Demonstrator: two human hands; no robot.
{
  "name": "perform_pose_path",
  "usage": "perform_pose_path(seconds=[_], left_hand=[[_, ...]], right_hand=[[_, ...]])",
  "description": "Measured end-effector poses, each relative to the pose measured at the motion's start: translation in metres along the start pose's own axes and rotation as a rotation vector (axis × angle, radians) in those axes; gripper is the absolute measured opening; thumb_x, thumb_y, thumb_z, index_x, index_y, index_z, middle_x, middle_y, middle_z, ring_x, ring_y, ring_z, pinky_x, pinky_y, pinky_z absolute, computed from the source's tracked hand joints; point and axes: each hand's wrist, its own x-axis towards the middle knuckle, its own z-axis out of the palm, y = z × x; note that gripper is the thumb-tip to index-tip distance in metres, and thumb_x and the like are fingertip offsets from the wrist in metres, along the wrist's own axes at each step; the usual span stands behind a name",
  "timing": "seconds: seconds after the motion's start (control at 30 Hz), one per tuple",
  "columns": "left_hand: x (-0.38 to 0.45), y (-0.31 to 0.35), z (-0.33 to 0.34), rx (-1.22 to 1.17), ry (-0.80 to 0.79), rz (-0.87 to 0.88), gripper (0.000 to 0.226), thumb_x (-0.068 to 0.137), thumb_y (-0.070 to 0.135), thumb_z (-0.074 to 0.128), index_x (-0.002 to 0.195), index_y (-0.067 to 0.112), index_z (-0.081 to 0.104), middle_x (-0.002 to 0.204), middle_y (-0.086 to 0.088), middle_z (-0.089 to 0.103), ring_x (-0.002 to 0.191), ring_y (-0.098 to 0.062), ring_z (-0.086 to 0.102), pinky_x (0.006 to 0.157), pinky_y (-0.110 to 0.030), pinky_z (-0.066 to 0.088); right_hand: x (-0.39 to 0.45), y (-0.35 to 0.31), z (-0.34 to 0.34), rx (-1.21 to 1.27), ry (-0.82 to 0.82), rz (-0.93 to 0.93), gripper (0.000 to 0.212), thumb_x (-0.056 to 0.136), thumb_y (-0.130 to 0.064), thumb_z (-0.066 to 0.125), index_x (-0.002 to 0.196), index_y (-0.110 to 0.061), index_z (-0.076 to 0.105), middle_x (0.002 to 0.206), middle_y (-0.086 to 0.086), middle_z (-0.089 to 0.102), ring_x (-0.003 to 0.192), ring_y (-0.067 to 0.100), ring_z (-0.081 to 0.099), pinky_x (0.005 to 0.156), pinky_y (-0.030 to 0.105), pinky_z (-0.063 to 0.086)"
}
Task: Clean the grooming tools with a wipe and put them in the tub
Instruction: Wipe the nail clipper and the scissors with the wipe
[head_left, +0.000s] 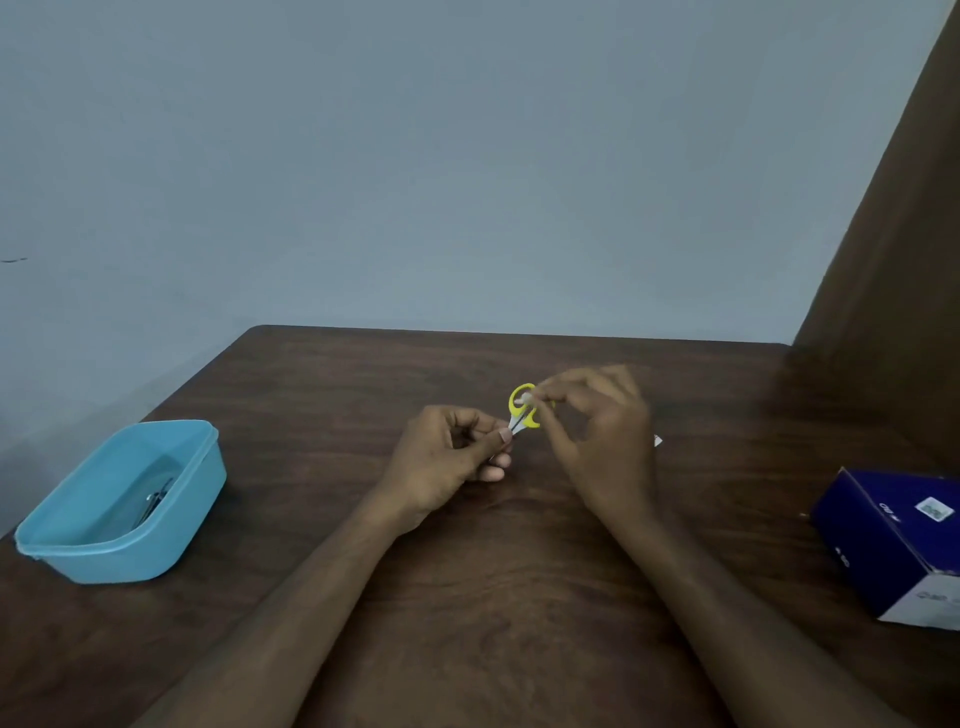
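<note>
Small scissors with yellow handles are held above the middle of the dark wooden table. My left hand pinches their metal blades between thumb and fingers. My right hand pinches a small white bit, seemingly a wipe, against the yellow handle loops. The wipe is mostly hidden by the fingers. A light blue plastic tub stands at the left edge of the table, with a metal grooming tool lying inside it.
A dark blue cardboard box sits at the right edge of the table. A small white scrap lies on the table just behind my right hand. A brown curtain hangs at the right; a pale blue wall stands behind.
</note>
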Motion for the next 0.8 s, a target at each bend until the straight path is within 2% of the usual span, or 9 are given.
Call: perform_pose_path(seconds=[0.13, 0.3, 0.4, 0.47, 0.53, 0.6, 0.7, 0.8], left_hand=[[0.0, 0.0, -0.001, -0.014, 0.004, 0.016, 0.011, 0.099, 0.008, 0.073, 0.102, -0.002, 0.078, 0.082, -0.01, 0.072, 0.079, -0.013, 0.073, 0.066, -0.021, 0.061], [0.001, 0.0, 0.0, -0.011, -0.042, 0.027, 0.009, 0.097, 0.008, 0.076, 0.106, 0.005, 0.08, 0.086, -0.007, 0.074, 0.082, -0.012, 0.073, 0.069, -0.025, 0.063], [0.003, -0.003, 0.0, -0.015, 0.015, 0.034, 0.01, 0.097, 0.001, 0.074, 0.105, 0.005, 0.081, 0.087, -0.01, 0.073, 0.084, -0.015, 0.071, 0.072, -0.027, 0.064], [0.005, -0.004, 0.0, -0.036, 0.063, 0.022, 0.011, 0.097, 0.001, 0.074, 0.102, 0.007, 0.082, 0.082, -0.006, 0.07, 0.086, -0.014, 0.069, 0.075, -0.029, 0.065], [0.006, -0.004, -0.001, -0.045, 0.072, 0.01, 0.012, 0.099, 0.001, 0.072, 0.102, 0.009, 0.081, 0.08, -0.006, 0.061, 0.083, -0.01, 0.067, 0.075, -0.029, 0.065], [0.006, -0.002, -0.001, -0.036, 0.042, 0.013, 0.013, 0.1, 0.002, 0.07, 0.107, 0.007, 0.081, 0.083, -0.01, 0.054, 0.076, -0.007, 0.063, 0.073, -0.027, 0.063], [0.007, 0.0, -0.001, -0.016, 0.017, 0.008, 0.016, 0.1, 0.001, 0.068, 0.108, 0.005, 0.082, 0.081, -0.011, 0.051, 0.069, -0.007, 0.059, 0.071, -0.025, 0.061], [0.005, 0.001, 0.0, 0.038, 0.013, 0.021, 0.016, 0.099, 0.002, 0.071, 0.1, 0.01, 0.084, 0.075, -0.009, 0.058, 0.072, -0.012, 0.062, 0.071, -0.025, 0.06]], right_hand=[[-0.009, -0.002, 0.015, -0.022, -0.176, -0.13, 0.007, 0.086, -0.018, 0.079, 0.089, -0.024, 0.077, 0.095, -0.012, 0.072, 0.09, 0.022, 0.06, 0.074, 0.04, 0.044], [-0.006, 0.005, 0.01, -0.037, -0.178, -0.152, 0.004, 0.087, -0.021, 0.078, 0.09, -0.023, 0.076, 0.098, -0.013, 0.071, 0.091, 0.023, 0.059, 0.074, 0.038, 0.041], [-0.008, 0.0, 0.008, -0.009, -0.214, -0.182, 0.003, 0.089, -0.024, 0.075, 0.091, -0.024, 0.076, 0.099, -0.013, 0.072, 0.092, 0.022, 0.061, 0.076, 0.039, 0.043], [-0.005, -0.006, 0.006, 0.115, -0.116, -0.062, 0.002, 0.093, -0.018, 0.078, 0.091, -0.02, 0.078, 0.096, -0.01, 0.073, 0.089, 0.016, 0.065, 0.077, 0.038, 0.05], [0.0, -0.006, 0.002, 0.225, 0.052, 0.142, 0.005, 0.094, -0.013, 0.08, 0.092, -0.017, 0.078, 0.09, -0.011, 0.075, 0.083, 0.005, 0.068, 0.075, 0.028, 0.055], [0.002, -0.002, 0.001, 0.282, 0.145, 0.329, 0.005, 0.096, -0.012, 0.078, 0.096, -0.017, 0.077, 0.087, -0.013, 0.078, 0.081, 0.002, 0.075, 0.074, 0.029, 0.062], [0.002, 0.006, 0.005, 0.368, 0.155, 0.509, 0.008, 0.093, -0.011, 0.082, 0.098, -0.015, 0.077, 0.091, -0.01, 0.08, 0.085, 0.004, 0.078, 0.08, 0.032, 0.066], [0.002, 0.006, 0.007, 0.427, 0.103, 0.551, 0.022, 0.091, -0.007, 0.084, 0.109, -0.018, 0.078, 0.098, -0.007, 0.081, 0.091, 0.004, 0.078, 0.084, 0.029, 0.064]])
